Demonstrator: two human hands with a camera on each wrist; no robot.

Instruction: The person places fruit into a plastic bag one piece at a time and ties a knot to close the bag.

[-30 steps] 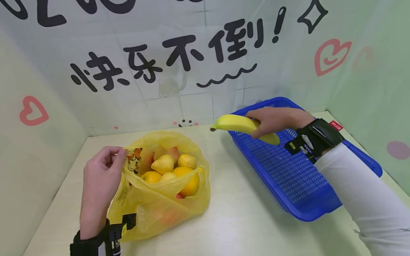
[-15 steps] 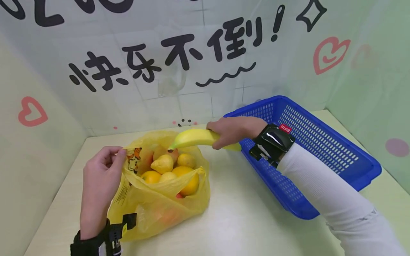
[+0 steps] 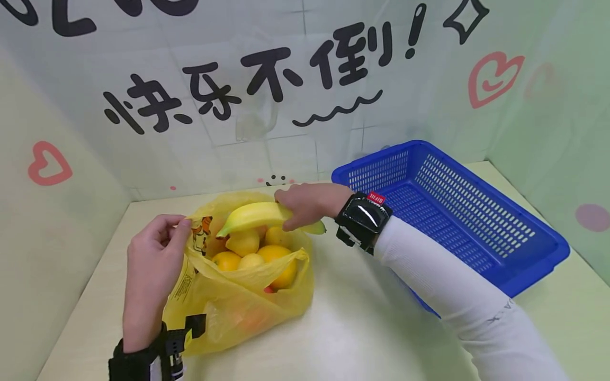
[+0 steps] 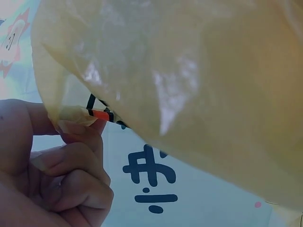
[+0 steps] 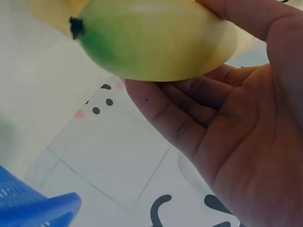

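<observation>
Head view: the left hand [image 3: 154,259] pinches the rim of a yellow plastic bag [image 3: 257,312] between thumb and forefinger, at the bag's left edge, beside a printed cartoon figure [image 3: 202,235]. The right hand [image 3: 307,203] is clamped on a banana [image 3: 254,216], which it holds over the bag's open mouth, one end pointing left above a pear [image 3: 243,242] and the other jutting past the bag's right edge. Whether the banana touches the fruit below cannot be told. Next to the pear in the bag lie an orange [image 3: 226,261] and other rounded yellow fruit. To the right, partly behind the right arm's white sleeve [image 3: 452,280], a blue perforated basket [image 3: 476,211] stands on the pale table [image 3: 343,317]. In the left wrist view, the other fingers curl beneath the pinch; in the right wrist view, thumb and fingers grip opposite sides of the banana, whose greenish end has a dark tip.
</observation>
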